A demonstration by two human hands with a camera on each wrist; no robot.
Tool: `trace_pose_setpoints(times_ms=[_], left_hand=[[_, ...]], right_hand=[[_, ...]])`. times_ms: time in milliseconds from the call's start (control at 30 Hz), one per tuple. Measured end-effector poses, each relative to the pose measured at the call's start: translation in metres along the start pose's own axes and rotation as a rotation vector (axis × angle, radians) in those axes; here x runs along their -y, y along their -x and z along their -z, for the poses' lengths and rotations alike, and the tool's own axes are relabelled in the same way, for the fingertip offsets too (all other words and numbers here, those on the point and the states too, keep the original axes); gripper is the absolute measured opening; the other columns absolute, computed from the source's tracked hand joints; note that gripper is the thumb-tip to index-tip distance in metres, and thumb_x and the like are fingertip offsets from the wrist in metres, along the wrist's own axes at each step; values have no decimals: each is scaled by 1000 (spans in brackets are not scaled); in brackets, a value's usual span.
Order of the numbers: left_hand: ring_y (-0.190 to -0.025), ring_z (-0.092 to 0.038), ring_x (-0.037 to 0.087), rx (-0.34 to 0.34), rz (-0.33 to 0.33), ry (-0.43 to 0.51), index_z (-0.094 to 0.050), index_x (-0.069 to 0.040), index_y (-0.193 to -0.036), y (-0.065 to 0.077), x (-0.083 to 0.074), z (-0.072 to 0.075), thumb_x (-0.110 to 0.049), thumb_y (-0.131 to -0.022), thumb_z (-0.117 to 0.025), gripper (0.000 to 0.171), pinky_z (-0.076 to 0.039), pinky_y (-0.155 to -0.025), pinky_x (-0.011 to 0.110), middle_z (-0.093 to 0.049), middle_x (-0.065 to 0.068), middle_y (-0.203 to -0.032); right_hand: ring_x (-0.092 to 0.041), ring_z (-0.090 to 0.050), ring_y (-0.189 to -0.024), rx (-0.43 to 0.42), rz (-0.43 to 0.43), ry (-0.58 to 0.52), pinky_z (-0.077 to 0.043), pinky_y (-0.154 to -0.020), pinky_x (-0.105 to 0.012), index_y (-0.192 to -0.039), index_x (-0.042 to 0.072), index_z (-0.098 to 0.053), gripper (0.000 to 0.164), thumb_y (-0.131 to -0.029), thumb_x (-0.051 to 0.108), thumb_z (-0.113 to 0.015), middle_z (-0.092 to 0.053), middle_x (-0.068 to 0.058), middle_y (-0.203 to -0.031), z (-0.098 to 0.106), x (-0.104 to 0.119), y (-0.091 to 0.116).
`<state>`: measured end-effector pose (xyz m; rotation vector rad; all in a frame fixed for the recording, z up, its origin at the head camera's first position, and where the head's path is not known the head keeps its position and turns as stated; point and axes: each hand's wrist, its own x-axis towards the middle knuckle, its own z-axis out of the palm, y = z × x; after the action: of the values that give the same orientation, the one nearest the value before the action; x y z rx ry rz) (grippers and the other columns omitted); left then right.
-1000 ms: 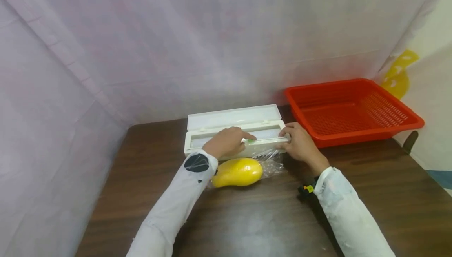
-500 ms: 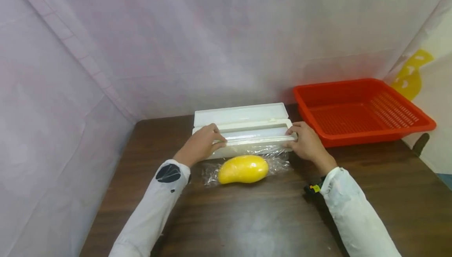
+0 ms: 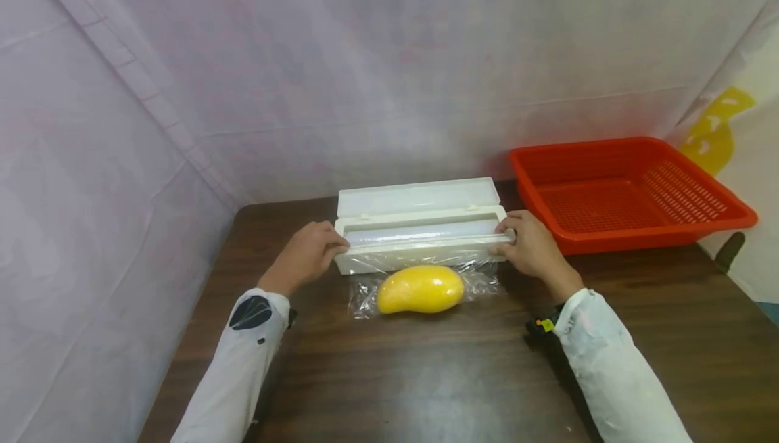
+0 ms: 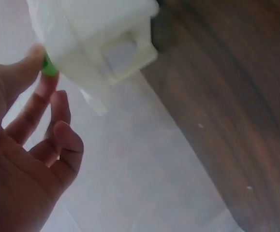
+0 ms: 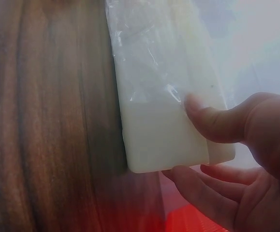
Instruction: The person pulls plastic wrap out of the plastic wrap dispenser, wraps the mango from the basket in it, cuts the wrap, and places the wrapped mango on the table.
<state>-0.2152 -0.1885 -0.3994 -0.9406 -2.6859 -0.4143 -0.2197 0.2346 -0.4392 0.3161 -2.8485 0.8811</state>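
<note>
A white cling film dispenser (image 3: pixel 426 254) stands on the table, its lid (image 3: pixel 418 197) raised at the back. Inside it lies a roll of cling film (image 3: pixel 420 232). At the dispenser's left end my left hand (image 3: pixel 309 253) pinches a small green slider (image 4: pixel 49 67) between thumb and index finger, while the other fingers bend loosely. My right hand (image 3: pixel 528 245) grips the right end, thumb on the front face and fingers around the end wall. Just in front lies a yellow mango (image 3: pixel 421 289) on clear film (image 3: pixel 364 296), which runs up over the dispenser's front.
A red plastic basket (image 3: pixel 633 230) stands at the right, close beyond my right hand. Pale sheeting (image 3: pixel 389 78) hangs behind and to the left of the dark wooden table (image 3: pixel 389 375).
My left hand has slid left along the dispenser's front edge with the green slider, from right of the middle to the left end. My right hand keeps its grip.
</note>
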Motion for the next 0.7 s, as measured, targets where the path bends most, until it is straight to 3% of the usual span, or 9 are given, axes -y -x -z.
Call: trace_pose_setpoints(times_ms=[233,400,567,700], left_hand=[[-83,-59,22,49,87,-18,-80,-8,-99,3,-9,8,-11,-87,-73,14,-55,-78,43,-72,9,-90],[-100,-57,30,114,181,-82,-72,-12,-122,-7,-30,9,-29,-92,-69,34,-53,-87,51,-68,14,-113],[-105,-54,31,54,73,-171,-71,-16,-124,-26,-62,-9,-37,-91,-68,39,-53,-83,51,-67,11,-118],[-103,-53,25,48,3,-206,-74,-18,-118,-40,-80,-26,-36,-90,-69,34,-51,-81,44,-67,6,-114]], right_hand=[[-48,-46,-118,23,6,-11,-39,-102,-67,-101,2,-70,33,-79,22,-82,-50,-31,-137,4,0,2],[-46,-48,-116,29,26,-17,-41,-100,-66,-100,2,-68,30,-79,19,-81,-51,-30,-136,4,1,3],[-43,-50,-112,27,80,-22,-42,-99,-65,-103,1,-65,32,-78,14,-81,-56,-30,-129,7,3,4],[-43,-48,-119,63,65,-38,-38,-104,-66,-122,-1,-60,50,-80,18,-81,-55,-29,-132,9,3,3]])
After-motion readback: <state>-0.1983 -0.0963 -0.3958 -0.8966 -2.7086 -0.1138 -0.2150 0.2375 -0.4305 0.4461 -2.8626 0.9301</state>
